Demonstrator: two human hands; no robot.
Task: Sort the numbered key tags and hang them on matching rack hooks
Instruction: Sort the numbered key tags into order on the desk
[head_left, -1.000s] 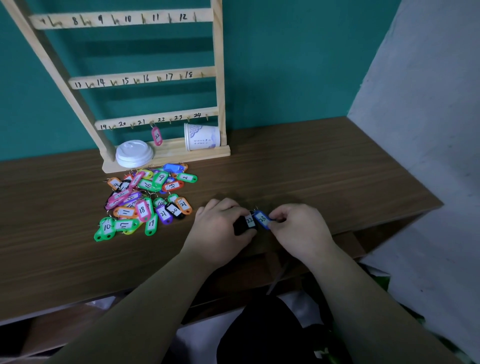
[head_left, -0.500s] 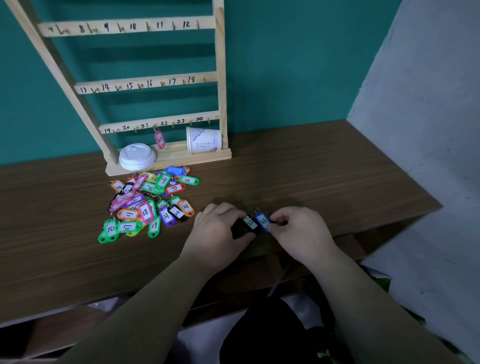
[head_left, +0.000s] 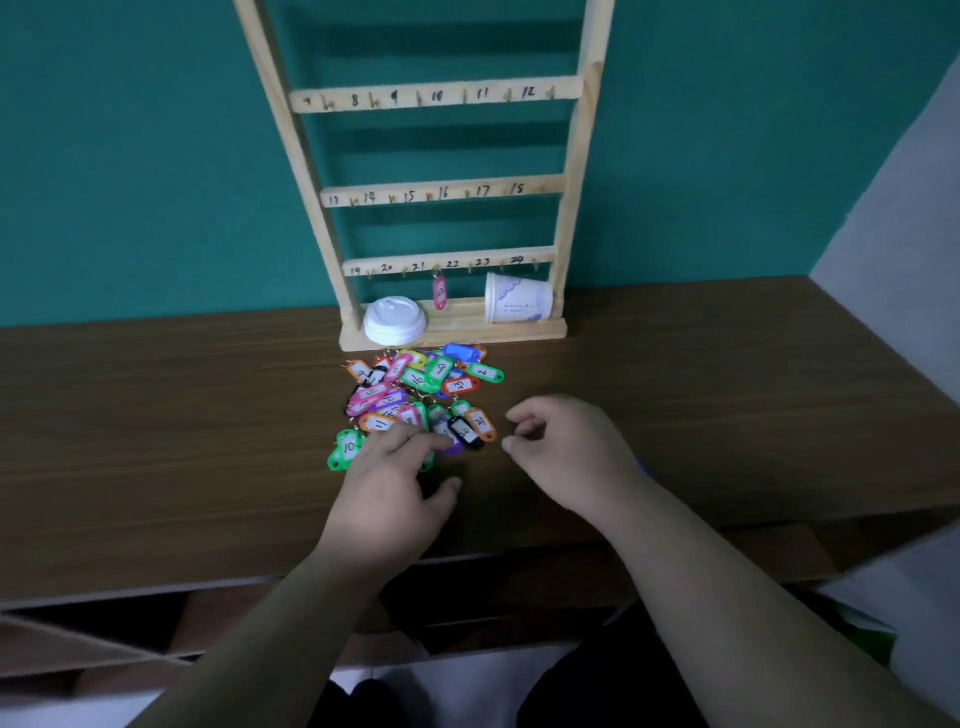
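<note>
My left grip (head_left: 395, 483) lies slack-fingered on the colourful plastic key tags (head_left: 415, 376); right grip (head_left: 566, 452) curled, contents unclear. Spread them first.

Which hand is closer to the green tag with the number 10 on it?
Left. The left hand lies just beside the green tag 10, fingers over the near edge of the pile; the right hand sits right of the pile, farther away.

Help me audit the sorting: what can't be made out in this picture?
Head view only:
- Tags under the left hand: its fingers cover the near edge of the pile.
- Number on the hanging pink tag: too small.
- Top of the rack: cut off by the frame edge.
- Grip of the right hand: curled fingers hide any tag.
</note>
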